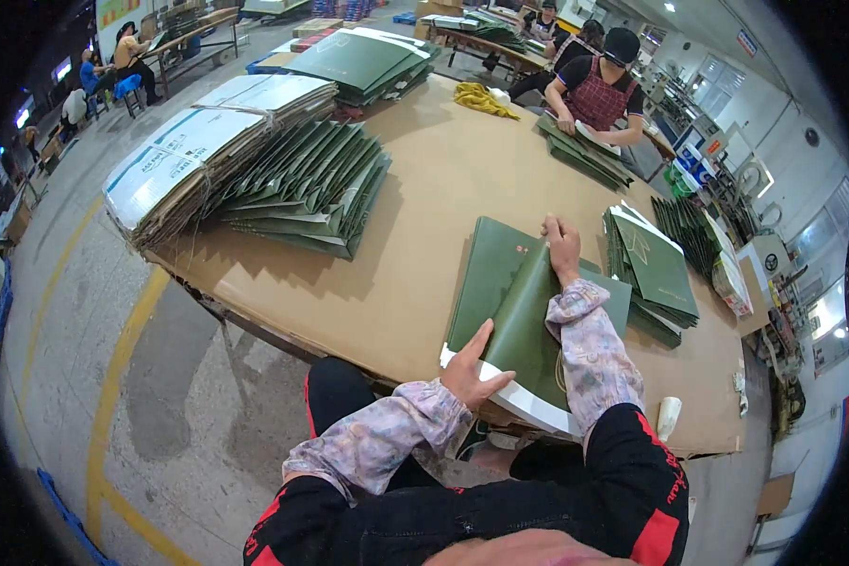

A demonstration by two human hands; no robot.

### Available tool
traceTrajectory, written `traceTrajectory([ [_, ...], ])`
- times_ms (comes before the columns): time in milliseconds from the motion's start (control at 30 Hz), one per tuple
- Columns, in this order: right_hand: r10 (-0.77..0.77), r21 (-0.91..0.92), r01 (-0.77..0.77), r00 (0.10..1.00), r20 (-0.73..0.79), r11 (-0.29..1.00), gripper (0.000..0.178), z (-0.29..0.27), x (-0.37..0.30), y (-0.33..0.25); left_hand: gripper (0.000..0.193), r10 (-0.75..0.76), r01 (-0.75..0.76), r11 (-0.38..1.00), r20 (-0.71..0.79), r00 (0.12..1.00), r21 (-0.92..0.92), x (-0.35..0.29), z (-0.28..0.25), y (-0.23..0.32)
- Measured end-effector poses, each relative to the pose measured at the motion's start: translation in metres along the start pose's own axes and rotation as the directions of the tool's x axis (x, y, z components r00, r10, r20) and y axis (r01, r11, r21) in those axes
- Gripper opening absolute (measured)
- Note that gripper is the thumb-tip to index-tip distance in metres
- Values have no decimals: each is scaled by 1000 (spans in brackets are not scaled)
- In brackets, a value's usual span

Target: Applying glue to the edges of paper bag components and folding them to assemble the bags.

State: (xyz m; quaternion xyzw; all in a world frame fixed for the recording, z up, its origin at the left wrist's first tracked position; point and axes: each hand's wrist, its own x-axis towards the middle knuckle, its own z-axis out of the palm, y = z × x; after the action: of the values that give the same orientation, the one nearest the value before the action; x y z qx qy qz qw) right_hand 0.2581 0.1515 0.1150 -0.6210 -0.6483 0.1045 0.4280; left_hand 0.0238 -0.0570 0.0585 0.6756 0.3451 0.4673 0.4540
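In front of me on the table lies a stack of flat dark green paper bags (478,274) with small reddish marks and a white near edge. One green paper bag (521,316) on top is bowed up in a curved fold. My right hand (563,247) is closed on the far end of that fold, its fingers bent together. At the near end, my left hand (472,371) lies against the bag's edge with thumb and fingers spread. A cord handle (561,373) shows beside my right sleeve. Patterned sleeve covers are on both forearms.
More green bags (651,259) are stacked to the right, with a fanned pile (302,189) at left beside tied cardboard (189,156). A white roll-shaped object (669,418) stands near the front edge. Across the table (415,245), a co-worker (608,94) handles bags near a yellow cloth (484,100).
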Motion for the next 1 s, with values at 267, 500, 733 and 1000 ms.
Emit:
traceTrajectory([
  [267, 10, -148, -20, 998, -66, 989, 45, -5, 18, 12, 81, -38, 45, 987, 50, 998, -156, 10, -3, -7],
  [500, 77, -230, -107, 988, -135, 967, 38, -28, 9, 52, 100, -101, 54, 970, 191, 976, 237, 31, 25, -21],
  [733, 355, 238, -368, 930, 97, 899, 33, -12, -21, 2, 116, -299, 295, 954, 158, 941, 49, 63, 23, -20],
  [1000, 155, 428, -274, 944, 292, 861, 24, 46, -22, -11, 105, -366, 365, 916, 29, 930, -168, 69, 27, -33],
])
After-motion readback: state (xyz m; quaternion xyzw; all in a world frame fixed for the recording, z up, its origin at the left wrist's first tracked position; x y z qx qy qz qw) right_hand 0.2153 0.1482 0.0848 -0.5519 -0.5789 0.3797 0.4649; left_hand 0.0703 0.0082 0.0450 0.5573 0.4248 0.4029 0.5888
